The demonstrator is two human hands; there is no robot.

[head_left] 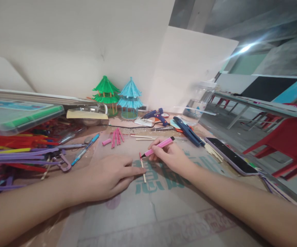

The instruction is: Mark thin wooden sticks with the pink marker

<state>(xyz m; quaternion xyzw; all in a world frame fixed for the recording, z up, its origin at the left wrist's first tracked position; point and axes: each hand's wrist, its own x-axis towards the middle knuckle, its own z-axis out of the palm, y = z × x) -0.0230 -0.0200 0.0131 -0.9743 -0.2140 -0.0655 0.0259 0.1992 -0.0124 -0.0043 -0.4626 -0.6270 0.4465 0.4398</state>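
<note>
Largest is the translucent sheet (140, 219), which looks thin, limp and slick, so the work could slide on it; bold teal characters (148, 188) show on or through it, too covered by the hands to read surely. The clear-lidded case (17, 118) has a label too blurred to make out. The left hand (109, 176) grasps nothing, its index fingertip resting on the thin stick below. The right hand (171, 156) pinches the pink marker (161, 145) mid-barrel, tip at the stick's pinkish far end; the marker should be light, stiff and smooth, best held there, and no brand is legible. The stick (142, 165), lying on the sheet between both hands, looks very light, stiff and snappable, best pinned gently by its bare part
</note>
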